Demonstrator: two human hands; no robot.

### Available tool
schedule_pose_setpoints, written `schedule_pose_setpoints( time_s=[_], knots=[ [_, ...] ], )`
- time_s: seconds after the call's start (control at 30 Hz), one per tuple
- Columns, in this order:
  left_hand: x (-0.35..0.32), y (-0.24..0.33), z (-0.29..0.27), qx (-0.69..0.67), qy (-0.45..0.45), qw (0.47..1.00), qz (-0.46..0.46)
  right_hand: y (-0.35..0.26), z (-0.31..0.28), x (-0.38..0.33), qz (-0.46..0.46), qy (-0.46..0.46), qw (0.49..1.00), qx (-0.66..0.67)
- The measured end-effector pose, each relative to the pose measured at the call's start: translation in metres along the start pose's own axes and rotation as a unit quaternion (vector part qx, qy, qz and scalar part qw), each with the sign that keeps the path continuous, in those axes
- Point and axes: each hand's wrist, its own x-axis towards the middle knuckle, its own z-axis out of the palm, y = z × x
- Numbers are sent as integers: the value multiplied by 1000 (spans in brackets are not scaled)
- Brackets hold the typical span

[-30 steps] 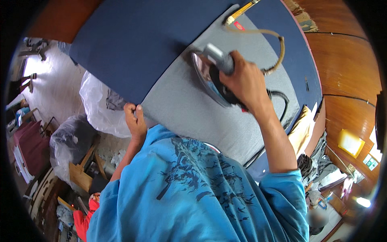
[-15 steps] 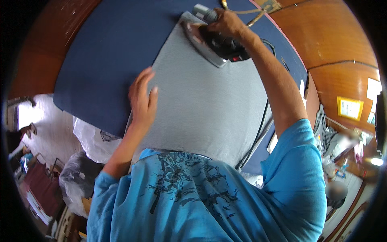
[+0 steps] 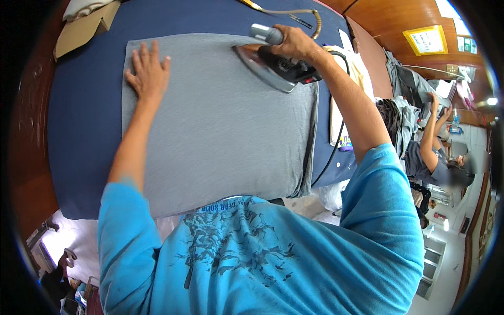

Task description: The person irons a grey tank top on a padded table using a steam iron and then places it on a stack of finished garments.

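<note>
Has moved left hand (image 3: 148, 76) onto far-left corner of grey cloth (image 3: 215, 131), with splayed fingers, apparently steadying it (now spread wider across blue table (image 3: 79, 136)); grips iron (image 3: 279, 65) at far right with right hand (image 3: 299, 43)

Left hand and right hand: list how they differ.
The left hand is spread open, palm down; the right hand is curled, gripping the iron. The left hand appears to rest near the far left corner of the gray cloth; the right hand is farther right. Both are bare.
</note>
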Motion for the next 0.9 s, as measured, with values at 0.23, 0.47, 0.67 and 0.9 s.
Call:
schedule_pose_setpoints(
  time_s=[0.23,0.47,0.67,0.9],
  knots=[
    [-199,182,-57,-233,-104,799,544,80,-19,-3,-6,29,1000,-4],
    [-301,241,-69,-245,-181,740,599,100,-34,-22,-11,18,999,-41],
    [-313,237,-70,-242,-168,728,619,130,-37,-20,-8,1,1000,23],
    [-320,245,-72,-204,-186,737,616,1,-32,-17,-25,-54,995,81]
  ],
)
